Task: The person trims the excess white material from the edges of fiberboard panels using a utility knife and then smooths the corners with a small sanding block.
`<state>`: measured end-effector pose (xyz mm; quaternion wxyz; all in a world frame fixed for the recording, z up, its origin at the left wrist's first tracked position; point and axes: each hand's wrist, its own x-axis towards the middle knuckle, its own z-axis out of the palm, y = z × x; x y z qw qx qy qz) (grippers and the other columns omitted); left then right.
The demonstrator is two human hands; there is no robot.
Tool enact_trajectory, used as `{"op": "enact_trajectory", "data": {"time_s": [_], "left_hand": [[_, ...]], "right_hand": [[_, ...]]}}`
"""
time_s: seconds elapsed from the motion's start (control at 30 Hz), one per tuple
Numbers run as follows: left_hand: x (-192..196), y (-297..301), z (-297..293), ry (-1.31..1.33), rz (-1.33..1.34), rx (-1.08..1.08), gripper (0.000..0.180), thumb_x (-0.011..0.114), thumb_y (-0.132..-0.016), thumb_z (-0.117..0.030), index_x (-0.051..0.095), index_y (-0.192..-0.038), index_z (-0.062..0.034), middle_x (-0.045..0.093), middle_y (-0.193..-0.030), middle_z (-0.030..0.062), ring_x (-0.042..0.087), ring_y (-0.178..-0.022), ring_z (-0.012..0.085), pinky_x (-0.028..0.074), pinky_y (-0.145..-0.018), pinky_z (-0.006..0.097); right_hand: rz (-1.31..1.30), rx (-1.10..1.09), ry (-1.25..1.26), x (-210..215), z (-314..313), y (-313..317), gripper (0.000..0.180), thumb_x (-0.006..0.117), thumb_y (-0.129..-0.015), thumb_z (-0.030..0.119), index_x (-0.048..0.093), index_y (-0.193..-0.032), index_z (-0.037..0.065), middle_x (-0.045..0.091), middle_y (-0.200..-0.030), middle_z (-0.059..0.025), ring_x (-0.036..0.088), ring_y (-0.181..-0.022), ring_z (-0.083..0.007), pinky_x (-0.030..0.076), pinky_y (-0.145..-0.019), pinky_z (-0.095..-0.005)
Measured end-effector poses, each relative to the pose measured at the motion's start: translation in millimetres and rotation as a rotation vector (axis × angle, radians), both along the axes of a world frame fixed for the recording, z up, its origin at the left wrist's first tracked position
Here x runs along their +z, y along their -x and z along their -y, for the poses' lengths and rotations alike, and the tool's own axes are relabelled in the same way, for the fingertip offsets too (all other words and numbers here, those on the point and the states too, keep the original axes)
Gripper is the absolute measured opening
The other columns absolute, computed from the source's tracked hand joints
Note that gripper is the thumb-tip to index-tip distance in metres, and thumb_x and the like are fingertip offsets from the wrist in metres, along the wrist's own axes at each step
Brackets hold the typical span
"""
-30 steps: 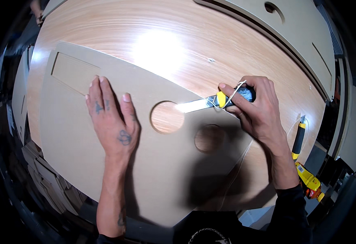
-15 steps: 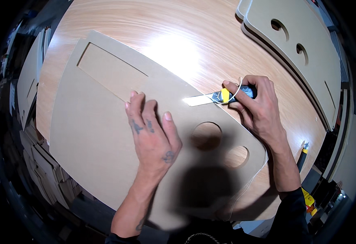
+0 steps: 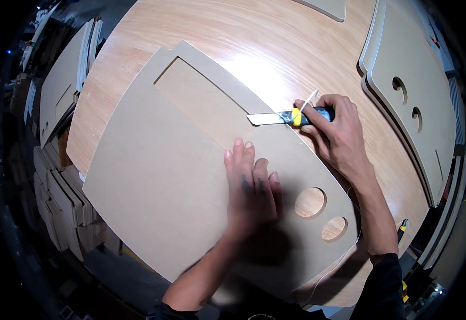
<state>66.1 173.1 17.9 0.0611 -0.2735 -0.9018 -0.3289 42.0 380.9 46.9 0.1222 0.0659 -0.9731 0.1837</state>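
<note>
A large beige fibreboard panel (image 3: 147, 176) lies on a wood-grain table. It has a shallow rectangular recess near its far side and two round holes near its right end. My left hand (image 3: 251, 186) rests on the panel below the recess, fingers stretched out and holding nothing. In my right hand (image 3: 342, 130) is a utility knife (image 3: 297, 117) with a yellow and dark handle. Its extended blade lies across the panel's far right edge, pointing left near the recess corner. A thin pale strip (image 3: 311, 97) sticks up beside the handle; more thin strip trails at the panel's near right edge.
Stacked panels with round holes (image 3: 430, 85) stand on the right of the table (image 3: 318, 45). Another panel (image 3: 331, 6) shows at the far edge. A second knife (image 3: 402, 230) lies at the right edge. Boards (image 3: 65, 85) are stacked beyond the table's left side.
The knife has slid along the panel's edge, away from the round holes and toward the recess, still in my right hand. The whole view has shifted; my left hand stays on the panel.
</note>
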Motion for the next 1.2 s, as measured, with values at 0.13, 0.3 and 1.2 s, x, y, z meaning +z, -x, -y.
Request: {"op": "enact_trajectory", "data": {"time_s": [0.13, 0.3, 1.2], "left_hand": [[0, 1, 0, -0.008, -0.010, -0.036, 0.038, 0.054, -0.084, -0.006, 0.039, -0.116, 0.0077, 0.039, -0.127, 0.0320, 0.034, -0.127, 0.0551, 0.025, -0.105, 0.067], [7, 0, -1, -0.052, 0.066, -0.025, 0.036, 0.057, -0.083, -0.005, 0.043, -0.114, 0.0058, 0.040, -0.128, 0.0300, 0.032, -0.131, 0.0514, 0.022, -0.108, 0.065], [20, 0, -2, 0.078, 0.092, 0.004, 0.046, 0.051, -0.091, -0.017, 0.045, -0.126, 0.0123, 0.035, -0.138, 0.0316, 0.029, -0.135, 0.0434, 0.023, -0.112, 0.056]], "right_hand": [[-0.047, 0.041, -0.035, -5, 9, 27, 0.040, 0.071, -0.079, 0.021, 0.064, -0.118, 0.018, 0.053, -0.097, -0.0137, 0.050, -0.088, -0.0284, 0.039, -0.077, -0.0395], [-0.092, 0.062, 0.007, -12, 24, 64, 0.034, 0.070, -0.081, 0.022, 0.066, -0.115, 0.017, 0.054, -0.096, -0.0142, 0.050, -0.087, -0.0287, 0.039, -0.077, -0.0394], [-0.083, -0.119, 0.013, -14, 91, 225, 0.029, 0.056, -0.091, 0.032, 0.064, -0.114, 0.015, 0.057, -0.096, -0.0172, 0.053, -0.094, -0.0323, 0.043, -0.077, -0.0450]]}}
